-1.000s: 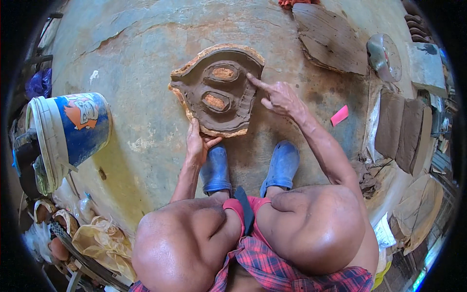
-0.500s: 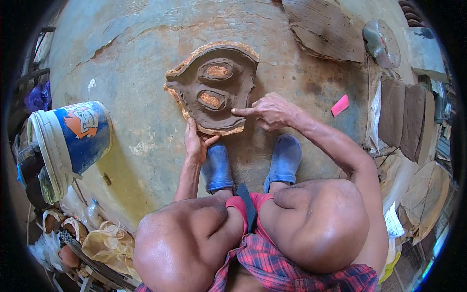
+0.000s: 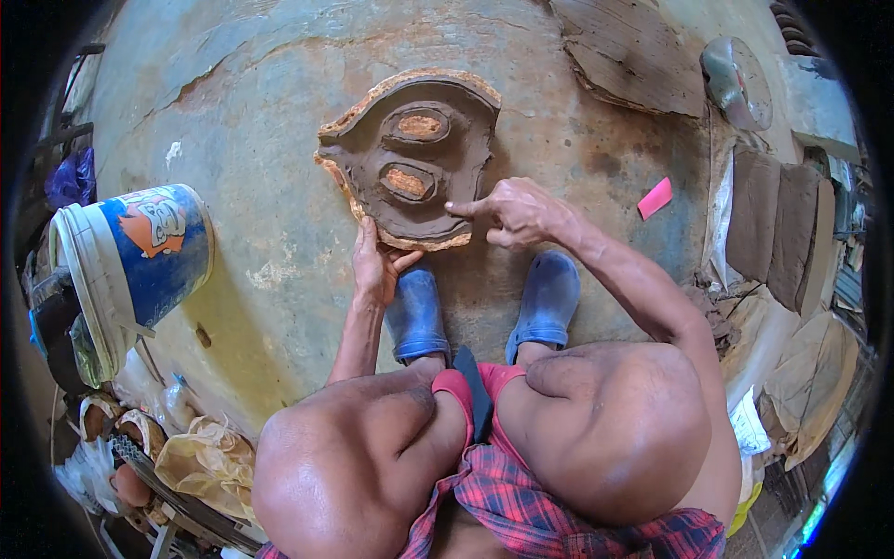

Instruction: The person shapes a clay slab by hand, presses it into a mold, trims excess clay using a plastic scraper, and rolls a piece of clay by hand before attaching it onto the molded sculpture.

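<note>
A flat brown clay slab [image 3: 410, 158] with a raised rim and two oval hollows lies on the concrete floor in front of my blue clogs [image 3: 416, 312]. My left hand [image 3: 374, 265] rests against its near left edge, fingers spread along the rim. My right hand [image 3: 512, 212] is mostly curled, with the index finger stretched out and its tip pressing the slab's near right rim.
A blue and white plastic bucket [image 3: 130, 265] lies tilted at the left. A pink rectangular piece [image 3: 656, 197] sits on the floor at the right. Grey clay slabs [image 3: 773, 224] and a cracked slab [image 3: 633, 51] lie right and back. Bags and clutter fill the lower left.
My right hand has slid from the slab's far right side down along the rim to its near right edge. My left hand stayed at the near left edge.
</note>
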### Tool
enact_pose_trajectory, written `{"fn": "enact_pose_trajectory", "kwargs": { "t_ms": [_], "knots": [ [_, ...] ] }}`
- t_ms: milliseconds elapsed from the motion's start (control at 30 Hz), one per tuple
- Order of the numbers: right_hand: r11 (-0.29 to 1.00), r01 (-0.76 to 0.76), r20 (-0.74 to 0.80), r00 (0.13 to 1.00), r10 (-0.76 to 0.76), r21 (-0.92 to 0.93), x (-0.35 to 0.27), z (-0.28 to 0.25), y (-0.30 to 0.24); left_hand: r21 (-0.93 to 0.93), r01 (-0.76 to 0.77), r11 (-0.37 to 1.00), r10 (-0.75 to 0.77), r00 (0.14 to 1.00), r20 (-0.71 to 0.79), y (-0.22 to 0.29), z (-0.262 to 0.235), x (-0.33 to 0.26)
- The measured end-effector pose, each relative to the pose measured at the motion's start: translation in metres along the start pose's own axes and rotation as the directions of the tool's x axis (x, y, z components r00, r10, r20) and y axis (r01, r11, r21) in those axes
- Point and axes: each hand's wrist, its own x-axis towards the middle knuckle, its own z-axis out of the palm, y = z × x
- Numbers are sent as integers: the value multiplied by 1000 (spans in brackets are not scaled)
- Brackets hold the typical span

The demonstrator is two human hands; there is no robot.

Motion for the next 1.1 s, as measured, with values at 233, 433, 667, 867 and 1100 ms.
{"fn": "enact_pose_trajectory", "kwargs": {
  "t_ms": [233,433,667,867,1100],
  "knots": [
    [999,-30,83,996,27,36,23,10,-40,-7,13,1000,-13,1000,15,-3,-3,1],
    [951,66,-194,981,-7,301,23,34,-81,-72,18,997,-11,996,88,-11,-13,11],
    [878,-381,-602,641,476,288,-6,12,1,11,3,1000,-3,1000,16,3,-3,-1],
    [869,-467,-643,618,453,163,-13,-6,44,17,22,1000,-23,999,25,-10,9,2],
    [540,-700,-629,166,759,467,-108,-4,66,234,-57,971,73,996,-59,34,-24,21]
  ]
}}
